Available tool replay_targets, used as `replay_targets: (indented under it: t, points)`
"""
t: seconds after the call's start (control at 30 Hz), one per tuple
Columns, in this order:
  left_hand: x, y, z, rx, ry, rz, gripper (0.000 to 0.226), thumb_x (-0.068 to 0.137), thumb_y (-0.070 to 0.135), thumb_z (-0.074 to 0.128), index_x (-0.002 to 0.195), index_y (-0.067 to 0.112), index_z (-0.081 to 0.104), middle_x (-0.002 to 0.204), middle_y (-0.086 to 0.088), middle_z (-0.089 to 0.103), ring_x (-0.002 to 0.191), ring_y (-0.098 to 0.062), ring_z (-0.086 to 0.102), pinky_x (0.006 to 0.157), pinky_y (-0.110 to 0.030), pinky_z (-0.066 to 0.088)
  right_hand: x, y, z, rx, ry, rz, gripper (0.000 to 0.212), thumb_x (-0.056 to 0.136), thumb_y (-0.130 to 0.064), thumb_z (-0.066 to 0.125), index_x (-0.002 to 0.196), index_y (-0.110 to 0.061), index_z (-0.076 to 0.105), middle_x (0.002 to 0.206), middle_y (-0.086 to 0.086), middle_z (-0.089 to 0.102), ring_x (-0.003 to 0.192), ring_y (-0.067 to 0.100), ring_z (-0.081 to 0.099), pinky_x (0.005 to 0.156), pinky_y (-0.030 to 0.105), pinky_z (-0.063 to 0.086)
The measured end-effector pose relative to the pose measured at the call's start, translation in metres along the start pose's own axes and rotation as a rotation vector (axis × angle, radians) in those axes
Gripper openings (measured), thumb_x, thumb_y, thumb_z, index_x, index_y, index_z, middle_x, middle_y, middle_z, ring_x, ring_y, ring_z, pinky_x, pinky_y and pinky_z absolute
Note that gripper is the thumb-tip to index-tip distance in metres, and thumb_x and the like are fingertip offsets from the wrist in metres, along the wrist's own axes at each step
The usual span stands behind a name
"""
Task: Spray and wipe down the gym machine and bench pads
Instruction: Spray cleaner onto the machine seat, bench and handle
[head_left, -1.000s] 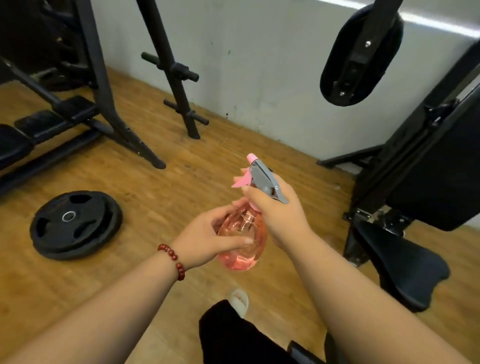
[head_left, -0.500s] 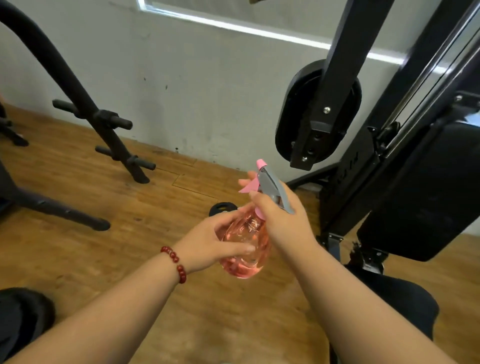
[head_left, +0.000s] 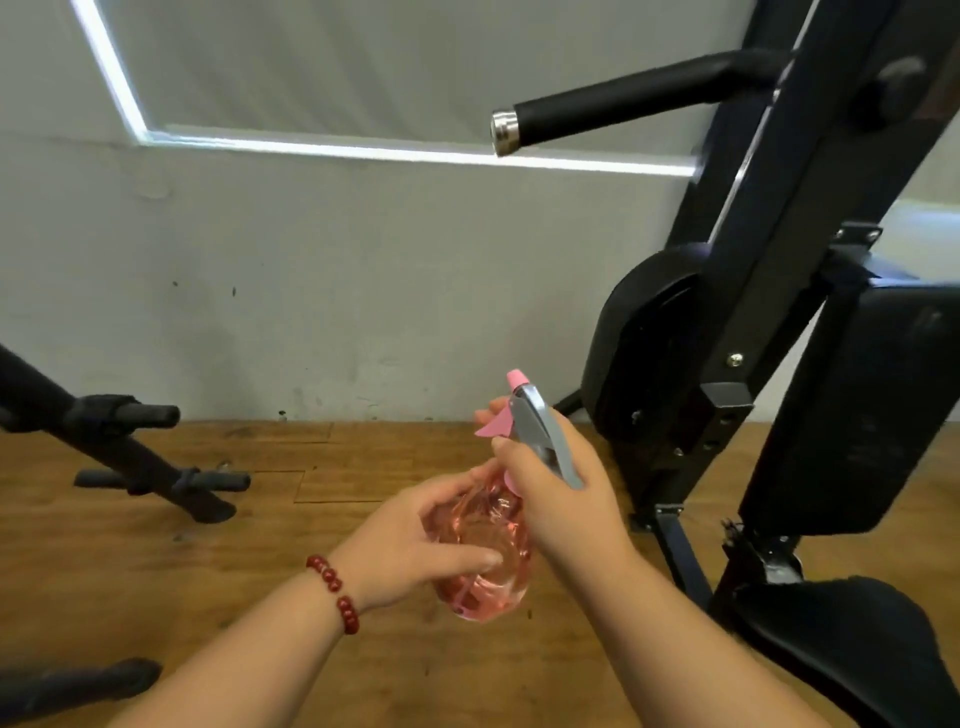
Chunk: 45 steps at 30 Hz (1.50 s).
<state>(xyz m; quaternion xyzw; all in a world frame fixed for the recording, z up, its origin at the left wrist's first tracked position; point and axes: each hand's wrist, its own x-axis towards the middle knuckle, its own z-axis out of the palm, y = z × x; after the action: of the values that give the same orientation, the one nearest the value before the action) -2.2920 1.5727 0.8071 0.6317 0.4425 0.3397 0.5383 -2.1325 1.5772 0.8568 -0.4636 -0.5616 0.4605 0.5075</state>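
Note:
A pink see-through spray bottle (head_left: 483, 571) with a grey and pink trigger head sits in both of my hands at the centre. My right hand (head_left: 566, 499) grips its neck, with fingers by the pink trigger. My left hand (head_left: 410, 545), with a red bead bracelet on the wrist, holds the round body from the left. The black gym machine stands at the right: an oval pad (head_left: 644, 343) on the upright, a large back pad (head_left: 872, 415) and a seat pad (head_left: 852, 644) at the lower right. The nozzle points up and left of the oval pad.
A padded handle bar (head_left: 623, 104) with a chrome end sticks out from the machine frame at the upper right. A black rack leg with pegs (head_left: 135, 462) stands on the wooden floor at the left. The grey wall is close behind.
My view has swung up and to the right, so the machine's pads and handle bar are nearer and larger. Both hands keep the same hold on the bottle.

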Motion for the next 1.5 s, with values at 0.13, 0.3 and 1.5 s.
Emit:
replay_targets:
  t: [0.13, 0.3, 1.5]
  points:
    - [0.019, 0.035, -0.040, 0.019, -0.122, 0.080, 0.069, 0.068, 0.026, 0.086, 0.123, 0.047, 0.049, 0.119, 0.022, 0.067, 0.113, -0.004, 0.063, 0.095, -0.022, 0.049, 0.022, -0.036, 0.025, 0.054, 0.127, -0.050, 0.032, 0.094, -0.011, 0.059, 0.097, -0.043, 0.064, 0.102, -0.011, 0.073, 0.088, 0.009, 0.071, 0.075, 0.022, 0.057]
    - [0.048, 0.065, -0.059, -0.003, -0.192, 0.137, 0.049, 0.071, 0.027, 0.081, 0.114, 0.037, 0.060, 0.109, 0.016, 0.072, 0.104, -0.004, 0.066, 0.084, -0.017, 0.050, 0.046, -0.070, 0.030, 0.035, 0.282, -0.057, 0.017, 0.093, -0.015, 0.061, 0.101, -0.029, 0.067, 0.099, -0.006, 0.073, 0.072, 0.022, 0.072, 0.072, 0.037, 0.060]
    - [0.120, 0.145, -0.063, 0.088, -0.429, 0.321, 0.033, 0.080, 0.041, 0.071, 0.112, 0.034, 0.065, 0.102, 0.011, 0.073, 0.095, -0.008, 0.069, 0.078, -0.021, 0.054, 0.077, -0.143, 0.007, 0.027, 0.640, -0.029, 0.002, 0.088, -0.006, 0.059, 0.088, -0.006, 0.056, 0.083, 0.017, 0.055, 0.077, 0.032, 0.054, 0.075, 0.046, 0.054]
